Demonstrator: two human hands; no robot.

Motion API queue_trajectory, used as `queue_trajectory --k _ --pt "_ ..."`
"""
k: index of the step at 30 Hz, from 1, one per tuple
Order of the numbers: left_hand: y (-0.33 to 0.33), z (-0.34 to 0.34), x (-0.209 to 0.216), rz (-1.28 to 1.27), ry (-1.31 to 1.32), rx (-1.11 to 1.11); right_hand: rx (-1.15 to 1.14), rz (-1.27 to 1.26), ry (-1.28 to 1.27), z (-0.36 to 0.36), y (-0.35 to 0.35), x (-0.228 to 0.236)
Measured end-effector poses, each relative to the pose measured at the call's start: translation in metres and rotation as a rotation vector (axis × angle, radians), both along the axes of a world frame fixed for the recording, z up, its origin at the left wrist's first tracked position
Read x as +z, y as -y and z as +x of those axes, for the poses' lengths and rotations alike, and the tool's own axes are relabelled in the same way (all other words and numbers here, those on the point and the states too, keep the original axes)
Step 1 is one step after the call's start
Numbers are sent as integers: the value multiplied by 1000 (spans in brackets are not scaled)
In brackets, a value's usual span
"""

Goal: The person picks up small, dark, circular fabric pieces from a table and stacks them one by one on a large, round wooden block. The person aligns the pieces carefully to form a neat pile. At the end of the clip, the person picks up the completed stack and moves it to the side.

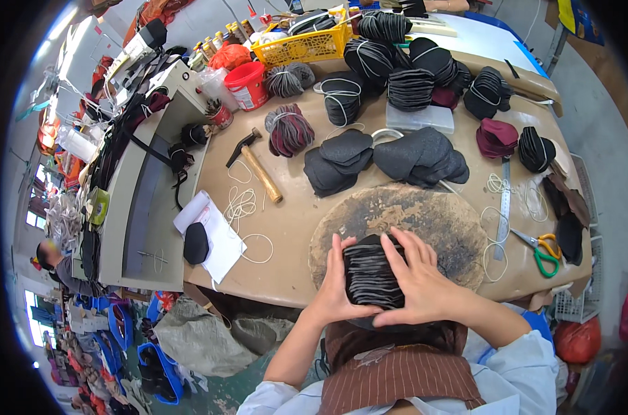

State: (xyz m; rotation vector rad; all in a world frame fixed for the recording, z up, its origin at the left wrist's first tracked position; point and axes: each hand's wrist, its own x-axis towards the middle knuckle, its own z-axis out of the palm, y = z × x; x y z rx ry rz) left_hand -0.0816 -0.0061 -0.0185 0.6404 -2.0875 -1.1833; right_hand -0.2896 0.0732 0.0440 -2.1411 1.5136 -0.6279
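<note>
Between my palms, close to the table's front edge, is a thick stack of black cut pieces (373, 273) with its layered edges facing up. My left hand (331, 285) presses on its left side, and my right hand (423, 282) wraps round the right side with fingers on top. Both hands are closed on the stack. Under and beyond them lies a worn round wooden board (431, 221). Just past the board are loose dark grey cut pieces (422, 158) and another small pile of dark pieces (338, 162). What supports the stack from below is hidden.
A hammer (262, 173), white cord (239, 203) and paper sheets (214, 235) lie left. Scissors (543, 252) and a metal ruler (503, 207) lie right. Tied bundles (342, 97), a red bucket (246, 86) and a yellow basket (303, 47) stand behind. A person (61, 266) is far left.
</note>
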Motion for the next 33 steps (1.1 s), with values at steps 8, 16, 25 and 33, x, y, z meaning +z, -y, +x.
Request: queue_trajectory --k 8,16,25,33 --pt "0 -2 12 -158 113 -121 1 -86 201 -12 0 -25" --pt "-4 -6 6 -156 -10 -33 94 -154 -132 -13 19 1" --pt "3 0 18 -110 35 33 91 -89 -82 -12 30 -7" --pt "12 -4 26 -200 43 13 92 -104 -87 -7 40 -3"
